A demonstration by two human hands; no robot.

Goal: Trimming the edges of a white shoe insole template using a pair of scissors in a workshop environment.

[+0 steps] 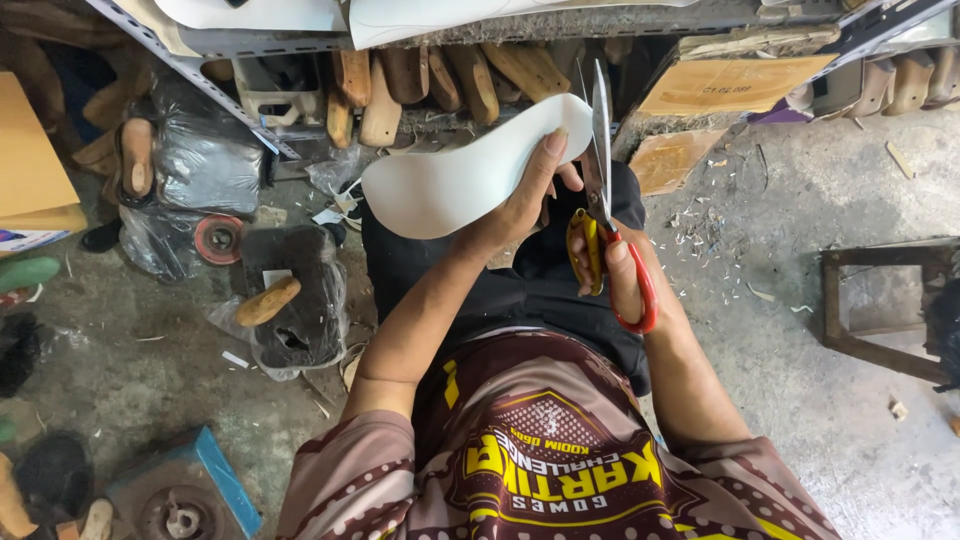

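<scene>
Left hand point(528, 200) pinches the white sole-shaped sheet point(455, 175) at its right end, thumb on top, sheet held up over the lap and reaching left of the hand. Right hand point(618, 268) closed through the red and yellow handles of the scissors point(603, 170), blades nearly together, pointing up along the sheet's right edge, just beside the left fingers. Wooden shoe lasts point(420, 80) crowd the rack beyond both hands. Bare concrete floor point(780, 210) right of the right hand, wooden stool point(885, 300) further right

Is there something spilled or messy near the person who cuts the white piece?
Yes: small pale offcuts are scattered on the concrete floor beside the scissors. Otherwise nothing looks damaged.
</scene>
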